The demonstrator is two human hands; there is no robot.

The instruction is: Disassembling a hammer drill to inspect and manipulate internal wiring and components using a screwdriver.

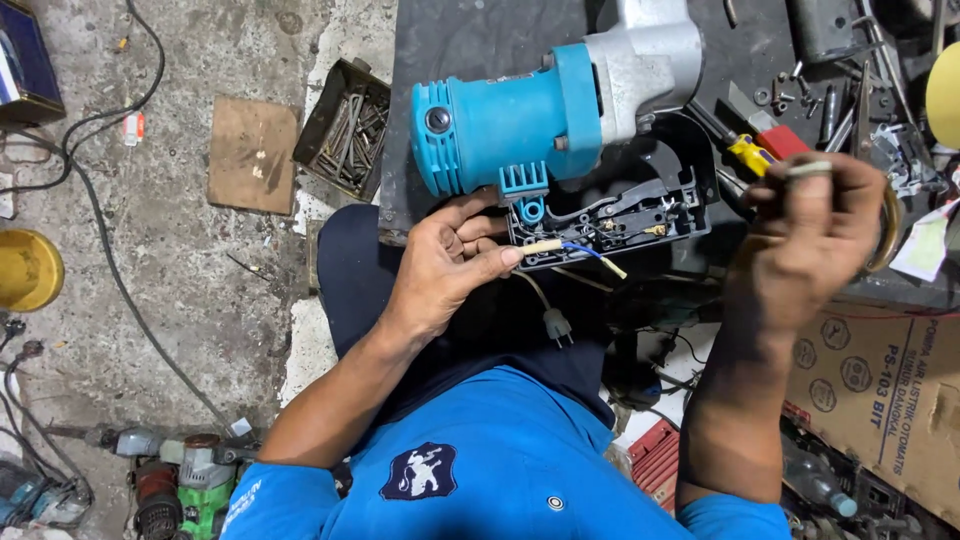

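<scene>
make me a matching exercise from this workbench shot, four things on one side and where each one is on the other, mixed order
Things:
1. blue power tool
2. tray of nails
3. yellow-handled screwdriver
4. cardboard box

Places:
A. on the floor, left of the bench
B. below the right hand
C. on the bench, its open handle under the left hand fingers
D. on the bench, just above the right hand

Pairs: 1-C, 2-A, 3-D, 4-B
</scene>
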